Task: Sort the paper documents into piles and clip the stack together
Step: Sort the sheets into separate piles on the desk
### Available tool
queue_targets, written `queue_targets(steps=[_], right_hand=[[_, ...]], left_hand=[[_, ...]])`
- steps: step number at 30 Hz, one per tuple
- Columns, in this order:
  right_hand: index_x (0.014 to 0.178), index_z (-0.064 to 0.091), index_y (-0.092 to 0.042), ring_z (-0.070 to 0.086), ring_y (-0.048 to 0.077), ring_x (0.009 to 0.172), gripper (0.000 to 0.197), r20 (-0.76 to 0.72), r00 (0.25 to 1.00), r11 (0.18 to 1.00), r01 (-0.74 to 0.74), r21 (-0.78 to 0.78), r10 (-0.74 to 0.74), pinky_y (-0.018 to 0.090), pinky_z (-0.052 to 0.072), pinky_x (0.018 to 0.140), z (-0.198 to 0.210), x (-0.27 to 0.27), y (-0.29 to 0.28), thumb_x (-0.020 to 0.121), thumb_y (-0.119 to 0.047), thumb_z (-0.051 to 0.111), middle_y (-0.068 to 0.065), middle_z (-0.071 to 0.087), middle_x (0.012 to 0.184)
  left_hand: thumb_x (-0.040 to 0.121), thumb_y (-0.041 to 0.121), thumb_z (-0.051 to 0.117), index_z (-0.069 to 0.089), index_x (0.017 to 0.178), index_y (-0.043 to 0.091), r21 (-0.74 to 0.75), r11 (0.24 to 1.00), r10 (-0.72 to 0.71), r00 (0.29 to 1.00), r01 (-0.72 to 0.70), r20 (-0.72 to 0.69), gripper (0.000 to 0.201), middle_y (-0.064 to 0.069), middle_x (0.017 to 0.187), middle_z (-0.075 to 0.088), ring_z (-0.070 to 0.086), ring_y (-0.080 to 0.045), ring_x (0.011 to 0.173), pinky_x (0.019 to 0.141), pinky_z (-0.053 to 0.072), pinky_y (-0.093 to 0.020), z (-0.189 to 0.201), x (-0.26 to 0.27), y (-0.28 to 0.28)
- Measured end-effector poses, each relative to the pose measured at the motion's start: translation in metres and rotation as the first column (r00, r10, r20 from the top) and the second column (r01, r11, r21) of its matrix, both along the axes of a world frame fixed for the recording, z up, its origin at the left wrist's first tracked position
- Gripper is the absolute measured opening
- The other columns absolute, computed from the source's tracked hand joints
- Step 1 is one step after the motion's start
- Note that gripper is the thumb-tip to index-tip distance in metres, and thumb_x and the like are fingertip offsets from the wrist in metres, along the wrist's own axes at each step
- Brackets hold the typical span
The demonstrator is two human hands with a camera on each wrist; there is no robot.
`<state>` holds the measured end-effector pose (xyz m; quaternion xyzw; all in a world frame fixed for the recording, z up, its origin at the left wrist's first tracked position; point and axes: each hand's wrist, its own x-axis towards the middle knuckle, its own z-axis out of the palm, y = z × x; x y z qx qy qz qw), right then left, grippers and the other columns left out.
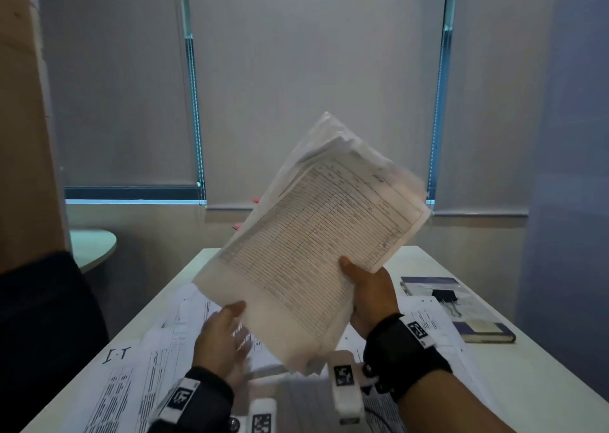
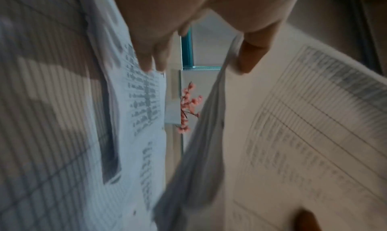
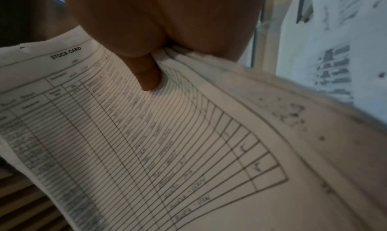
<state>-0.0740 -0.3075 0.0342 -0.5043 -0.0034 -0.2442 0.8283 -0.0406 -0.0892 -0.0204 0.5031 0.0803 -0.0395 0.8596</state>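
A thick stack of printed forms (image 1: pixel 316 235) (image 2: pixel 303 135) is held tilted up above the white table (image 1: pixel 494 366); its top sheet (image 3: pixel 167 143) is a ruled stock card. My right hand (image 1: pixel 354 277) (image 3: pixel 159 57) grips the stack's lower right edge, thumb on the top sheet, fingers hidden behind. My left hand (image 1: pixel 227 324) (image 2: pixel 196 59) is at the stack's lower left corner, blurred, with fingers straight and spread and the thumb against the stack's edge. Loose printed sheets (image 1: pixel 131 383) (image 2: pixel 136 118) (image 3: pixel 339 60) lie on the table below. A black binder clip (image 1: pixel 445 296) lies at the right.
The clip rests on a blue book (image 1: pixel 478 327) near the table's right edge. A tall cardboard box (image 1: pixel 23 119) and a dark chair (image 1: pixel 43 333) stand at the left, with a small round table (image 1: pixel 92 244) behind. Pink flowers (image 2: pixel 188 105) stand past the far edge.
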Motion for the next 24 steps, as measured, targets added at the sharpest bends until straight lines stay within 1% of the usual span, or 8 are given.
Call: queue_targets(steps=[3, 7, 10, 12, 14, 18, 20, 24], right_hand=[[0.119, 0.061, 0.004, 0.066, 0.038, 0.106, 0.034, -0.012, 0.998, 0.997, -0.055, 0.049, 0.056, 0.052, 0.052, 0.093, -0.006, -0.002, 0.006, 0.085, -0.002, 0.064, 0.018, 0.071, 0.111], [0.111, 0.063, 0.000, 0.067, 0.034, 0.093, 0.035, 0.026, 1.000, 0.985, -0.012, 0.170, 0.008, 0.048, 0.055, 0.083, -0.010, -0.008, -0.026, 0.076, -0.002, 0.062, 0.014, 0.072, 0.098], [0.104, 0.064, -0.001, 0.067, 0.033, 0.089, 0.018, -0.019, 0.995, 0.987, 0.093, -0.130, -0.096, 0.039, 0.056, 0.069, -0.013, -0.014, -0.053, 0.086, 0.001, 0.059, 0.014, 0.072, 0.096], [0.098, 0.067, -0.002, 0.070, 0.032, 0.090, 0.013, -0.035, 0.989, 0.889, 0.112, -0.444, -0.142, 0.039, 0.059, 0.074, -0.013, -0.018, -0.054, 0.086, 0.002, 0.064, 0.012, 0.074, 0.096], [0.094, 0.068, -0.004, 0.072, 0.026, 0.090, 0.010, -0.042, 0.986, 0.801, 0.107, -0.589, -0.163, 0.037, 0.059, 0.078, -0.013, -0.018, -0.051, 0.086, 0.001, 0.066, 0.007, 0.075, 0.095], [0.097, 0.065, -0.004, 0.070, 0.030, 0.092, 0.019, -0.035, 0.979, 0.832, 0.152, -0.533, -0.201, 0.046, 0.058, 0.081, -0.013, -0.012, -0.055, 0.080, 0.000, 0.071, 0.011, 0.073, 0.097], [0.101, 0.064, -0.005, 0.068, 0.036, 0.095, 0.033, -0.041, 0.982, 0.860, 0.141, -0.490, -0.184, 0.050, 0.057, 0.082, -0.019, -0.013, -0.054, 0.069, -0.008, 0.074, 0.014, 0.072, 0.097], [0.111, 0.056, -0.014, 0.066, 0.031, 0.094, 0.042, -0.004, 0.977, 0.830, 0.178, -0.529, -0.212, 0.027, 0.055, 0.065, -0.024, -0.024, -0.050, 0.072, -0.010, 0.071, 0.007, 0.067, 0.098]], left_hand=[[0.096, 0.004, 0.055, 0.063, 0.119, 0.002, -0.099, 0.995, 0.001, 0.993, 0.010, 0.116, 0.024, -0.017, 0.113, 0.074, 0.068, -0.033, 0.103, 0.092, 0.053, -0.047, 0.016, -0.010, -0.007], [0.098, 0.005, 0.057, 0.062, 0.108, -0.001, 0.211, 0.948, 0.163, 0.935, -0.237, 0.316, 0.013, -0.015, 0.102, 0.069, 0.064, -0.027, 0.085, 0.080, 0.050, -0.035, 0.040, -0.003, 0.031], [0.098, 0.006, 0.057, 0.065, 0.105, -0.004, 0.355, 0.878, 0.152, 0.890, -0.322, 0.430, 0.015, -0.008, 0.088, 0.069, 0.063, -0.020, 0.077, 0.064, 0.046, -0.028, 0.054, -0.004, 0.056], [0.098, 0.004, 0.056, 0.065, 0.105, 0.003, 0.342, 0.883, 0.154, 0.888, -0.320, 0.433, 0.011, -0.005, 0.086, 0.068, 0.063, -0.021, 0.077, 0.062, 0.044, -0.030, 0.060, -0.002, 0.062], [0.097, 0.004, 0.057, 0.064, 0.109, 0.010, 0.334, 0.890, 0.142, 0.885, -0.310, 0.443, 0.015, -0.001, 0.090, 0.069, 0.064, -0.022, 0.082, 0.065, 0.046, -0.032, 0.063, 0.000, 0.064], [0.091, 0.008, 0.065, 0.066, 0.101, 0.012, 0.321, 0.912, 0.081, 0.878, -0.256, 0.471, 0.011, -0.005, 0.091, 0.070, 0.064, -0.027, 0.084, 0.069, 0.048, -0.037, 0.051, 0.001, 0.068], [0.069, 0.018, 0.074, 0.066, 0.093, 0.014, 0.336, 0.919, 0.025, 0.879, -0.208, 0.476, 0.026, -0.006, 0.085, 0.070, 0.062, -0.029, 0.081, 0.067, 0.047, -0.036, 0.040, -0.001, 0.069], [0.057, 0.016, 0.061, 0.066, 0.097, 0.009, 0.380, 0.917, -0.049, 0.911, -0.121, 0.409, 0.041, -0.018, 0.093, 0.071, 0.063, -0.041, 0.090, 0.080, 0.051, -0.050, 0.017, -0.001, 0.068]])
